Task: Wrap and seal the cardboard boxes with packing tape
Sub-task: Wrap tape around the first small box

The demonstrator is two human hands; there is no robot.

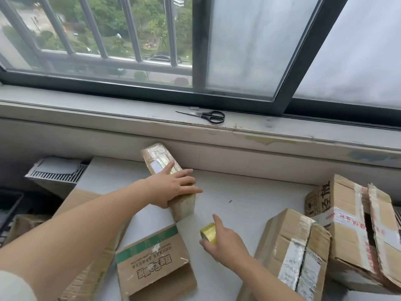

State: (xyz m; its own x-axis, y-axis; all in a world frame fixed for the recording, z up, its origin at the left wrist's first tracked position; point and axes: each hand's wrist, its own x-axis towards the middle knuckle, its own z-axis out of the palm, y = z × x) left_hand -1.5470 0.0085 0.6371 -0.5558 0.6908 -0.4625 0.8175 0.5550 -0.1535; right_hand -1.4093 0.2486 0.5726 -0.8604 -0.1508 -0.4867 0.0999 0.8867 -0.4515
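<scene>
A long narrow cardboard box (156,157), glossy with tape, lies on the white table (249,192) against the wall under the window. My left hand (173,187) lies flat on top of its near end, fingers straight. My right hand (225,242) grips a small roll of yellowish packing tape (208,232) just above the table, to the lower right of that box, with the forefinger pointing forward.
A box with a green stripe (152,261) lies at the near edge. Two worn boxes (297,253) (347,224) stand at the right. Black scissors (208,116) lie on the windowsill. More cardboard (91,268) sits at the left under my arm.
</scene>
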